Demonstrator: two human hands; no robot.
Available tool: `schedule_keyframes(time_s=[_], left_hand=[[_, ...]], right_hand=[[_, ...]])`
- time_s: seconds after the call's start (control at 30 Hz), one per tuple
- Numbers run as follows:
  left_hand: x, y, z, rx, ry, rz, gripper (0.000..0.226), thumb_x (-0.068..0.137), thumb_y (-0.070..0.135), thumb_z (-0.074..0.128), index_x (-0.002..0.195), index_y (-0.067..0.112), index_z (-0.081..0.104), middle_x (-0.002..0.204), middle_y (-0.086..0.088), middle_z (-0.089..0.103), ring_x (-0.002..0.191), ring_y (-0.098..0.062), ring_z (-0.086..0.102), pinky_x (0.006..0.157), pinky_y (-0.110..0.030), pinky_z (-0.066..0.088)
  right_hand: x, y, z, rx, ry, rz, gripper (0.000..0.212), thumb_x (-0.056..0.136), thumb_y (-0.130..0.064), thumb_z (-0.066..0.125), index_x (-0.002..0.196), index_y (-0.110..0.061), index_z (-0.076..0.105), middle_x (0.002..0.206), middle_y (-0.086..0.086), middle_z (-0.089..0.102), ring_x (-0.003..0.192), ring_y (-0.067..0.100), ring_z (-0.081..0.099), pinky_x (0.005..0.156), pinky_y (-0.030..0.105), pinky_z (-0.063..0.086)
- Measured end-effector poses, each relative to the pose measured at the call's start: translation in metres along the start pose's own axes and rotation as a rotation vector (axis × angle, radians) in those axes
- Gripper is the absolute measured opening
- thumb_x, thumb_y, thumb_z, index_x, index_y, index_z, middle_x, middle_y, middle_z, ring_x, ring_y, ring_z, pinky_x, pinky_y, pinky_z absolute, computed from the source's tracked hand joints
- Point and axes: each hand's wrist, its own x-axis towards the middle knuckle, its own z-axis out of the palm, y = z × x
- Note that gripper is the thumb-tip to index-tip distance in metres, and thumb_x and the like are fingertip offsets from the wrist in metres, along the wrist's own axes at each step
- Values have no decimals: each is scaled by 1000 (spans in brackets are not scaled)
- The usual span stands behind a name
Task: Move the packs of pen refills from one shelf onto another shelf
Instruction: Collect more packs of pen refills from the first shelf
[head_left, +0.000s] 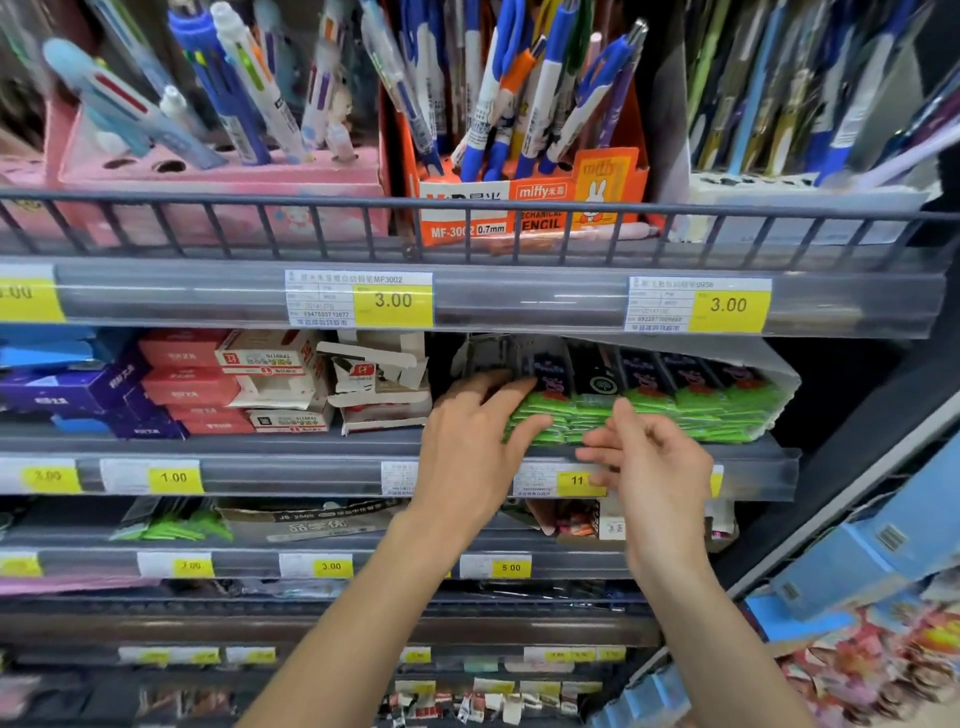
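A row of green and dark pen refill packs (691, 400) lies in a white tray (784, 384) on the second shelf (311, 447), at the right. My left hand (467, 441) grips the left end of the row, fingers over the top and thumb under the green edge. My right hand (649, 457) hovers at the front of the packs with relaxed fingers, its tips touching or nearly touching them. A few more green packs (176, 525) lie on the shelf below, at the left.
Red, white and purple boxes (208, 384) fill the left part of the same shelf. Above, behind a wire rail (467, 208), stand pen displays, among them an orange mechanical pencil box (530, 208). Price strips front each shelf. Blue cartons (872, 540) jut in at the right.
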Motion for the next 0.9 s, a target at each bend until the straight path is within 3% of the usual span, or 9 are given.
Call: schedule_keyframes(time_s=[0.1, 0.17, 0.2, 0.3, 0.47, 0.57, 0.67, 0.77, 0.9], left_hand=[[-11, -6, 3, 94, 3, -11, 41, 100, 39, 70, 133, 14, 72, 117, -20, 72, 102, -43, 67, 88, -54, 55], [-16, -7, 4, 140, 3, -14, 39, 100, 37, 70, 130, 12, 73, 108, -22, 72, 93, -44, 67, 82, -54, 56], [-17, -7, 4, 164, 5, -6, 37, 100, 35, 71, 128, 11, 74, 105, -22, 72, 89, -44, 67, 79, -53, 57], [-17, -2, 4, 217, 6, 24, 41, 100, 34, 71, 135, 14, 70, 109, -22, 73, 88, -44, 69, 72, -50, 59], [-11, 0, 3, 333, -97, -25, 46, 106, 46, 52, 150, 33, 57, 133, -17, 66, 112, -44, 64, 72, -52, 58], [-10, -1, 5, 364, -154, -54, 48, 108, 49, 44, 154, 36, 50, 138, -15, 62, 115, -41, 59, 76, -53, 56], [-10, 2, 6, 338, -119, -39, 47, 108, 42, 52, 153, 29, 54, 135, -19, 64, 112, -44, 62, 79, -51, 55], [-18, 3, 6, 270, -13, 41, 45, 105, 26, 62, 148, 15, 59, 140, -23, 62, 117, -44, 63, 94, -55, 55], [-51, -10, 0, 178, 197, 161, 32, 102, 6, 64, 134, 2, 67, 133, -26, 65, 129, -43, 60, 110, -54, 49]], right_hand=[[9, 12, -18, -518, 189, -719, 21, 101, -31, 63, 90, -16, 72, 81, -5, 73, 79, 14, 67, 80, 18, 49], [24, 20, -30, -787, 238, -1177, 16, 99, -19, 66, 103, -6, 75, 102, 14, 70, 99, 31, 62, 95, 33, 48], [32, 22, -31, -872, 208, -1244, 19, 100, -17, 65, 110, -4, 74, 112, 20, 67, 107, 39, 58, 99, 44, 47], [47, 31, -28, -1043, 60, -1181, 28, 105, -22, 57, 126, -9, 69, 127, 22, 61, 111, 42, 55, 104, 57, 42], [55, 37, -26, -1122, 11, -1155, 31, 107, -30, 50, 131, -19, 65, 128, 14, 63, 107, 37, 55, 108, 54, 36], [56, 39, -26, -1126, -11, -1150, 32, 107, -30, 48, 135, -20, 62, 133, 13, 60, 115, 35, 52, 109, 53, 35], [54, 36, -27, -1122, -38, -1143, 34, 107, -29, 48, 137, -19, 61, 134, 13, 60, 117, 35, 52, 108, 53, 36], [49, 32, -29, -1067, -54, -1130, 35, 105, -24, 52, 138, -15, 60, 134, 16, 60, 120, 37, 55, 111, 56, 35], [28, 34, -21, -762, 70, -1170, 27, 98, -8, 58, 121, 0, 68, 120, 22, 65, 118, 41, 58, 109, 57, 41]])
